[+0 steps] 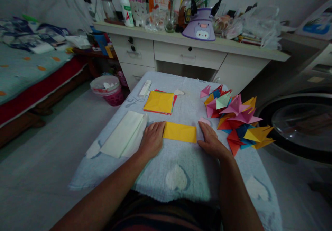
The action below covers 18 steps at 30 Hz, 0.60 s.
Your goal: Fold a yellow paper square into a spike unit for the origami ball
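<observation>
Yellow paper rectangle (180, 132) lies flat on the surface (153, 181). Left hand (152, 139), at its nine o'clock: fingers together against the edge, apparently steadying it; pinch cannot be told. Right hand (210, 139), three o'clock: thumb spread from fingers. Paper stack (159, 101), eleven o'clock: likely placed for reach.

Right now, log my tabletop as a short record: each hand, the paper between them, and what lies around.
Left hand: at the left end of the yellow paper
Right hand: beside its right end; contact unclear
Yellow paper: rectangular, lying on the patterned cloth
Paper stack: beyond the left hand, yellow sheet on top
Folded paper pieces: grouped at right, several colors
Pale folded item: left of the left hand
</observation>
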Available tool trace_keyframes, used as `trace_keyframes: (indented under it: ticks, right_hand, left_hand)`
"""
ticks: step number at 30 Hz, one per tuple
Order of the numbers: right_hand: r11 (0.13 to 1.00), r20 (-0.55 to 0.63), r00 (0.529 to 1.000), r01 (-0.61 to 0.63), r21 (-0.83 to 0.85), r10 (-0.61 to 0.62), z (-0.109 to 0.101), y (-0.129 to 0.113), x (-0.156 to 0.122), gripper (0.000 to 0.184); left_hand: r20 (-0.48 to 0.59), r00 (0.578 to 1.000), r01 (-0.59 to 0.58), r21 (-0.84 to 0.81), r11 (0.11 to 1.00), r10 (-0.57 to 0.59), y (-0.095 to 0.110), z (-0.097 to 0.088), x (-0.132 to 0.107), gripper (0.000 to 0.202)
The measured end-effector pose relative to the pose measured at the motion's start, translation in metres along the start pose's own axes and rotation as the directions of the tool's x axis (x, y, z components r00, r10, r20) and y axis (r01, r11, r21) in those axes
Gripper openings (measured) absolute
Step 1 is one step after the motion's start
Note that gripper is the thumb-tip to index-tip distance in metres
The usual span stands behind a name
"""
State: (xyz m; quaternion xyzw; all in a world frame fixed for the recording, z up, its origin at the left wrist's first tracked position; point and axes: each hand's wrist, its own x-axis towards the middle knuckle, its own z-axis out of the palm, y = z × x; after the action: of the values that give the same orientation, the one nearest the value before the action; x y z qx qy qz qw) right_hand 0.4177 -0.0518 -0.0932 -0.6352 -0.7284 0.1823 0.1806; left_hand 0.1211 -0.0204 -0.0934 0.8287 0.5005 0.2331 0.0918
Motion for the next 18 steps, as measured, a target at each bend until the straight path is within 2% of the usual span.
trace_keyframes:
  ticks: [4, 7, 11, 14, 16, 18]
  right_hand:
    - [0.991, -0.147, 0.988, -0.032, 0.13, 0.051, 0.003, 0.0, 0.005, 0.061]
    - [0.991, -0.244, 0.969, 0.005, 0.137, 0.029, 0.007, -0.01, 0.009, 0.054]
    - [0.991, -0.264, 0.963, 0.078, 0.108, -0.047, 0.012, -0.026, 0.012, 0.044]
    - [0.983, -0.292, 0.952, 0.128, 0.129, -0.085, 0.013, -0.032, 0.014, 0.025]
    - [0.98, -0.303, 0.95, 0.131, 0.153, -0.08, 0.013, -0.034, 0.014, 0.015]
    - [0.979, -0.307, 0.951, 0.106, 0.175, -0.048, 0.013, -0.035, 0.013, 0.016]
  left_hand:
    - [-0.03, 0.999, 0.013, -0.15, 0.989, -0.018, -0.006, -0.001, 0.003, 0.058]
    - [-0.038, 0.999, 0.026, -0.174, 0.984, -0.033, -0.005, -0.002, 0.003, 0.051]
    - [-0.01, 0.999, 0.035, -0.138, 0.99, -0.037, -0.001, -0.004, 0.004, 0.058]
    - [0.011, 0.999, 0.037, -0.125, 0.991, -0.036, 0.0, -0.005, 0.004, 0.065]
    - [0.03, 0.999, 0.028, -0.126, 0.992, -0.025, 0.0, -0.005, 0.004, 0.069]
    - [0.041, 0.999, 0.018, -0.133, 0.991, -0.013, -0.001, -0.004, 0.004, 0.072]
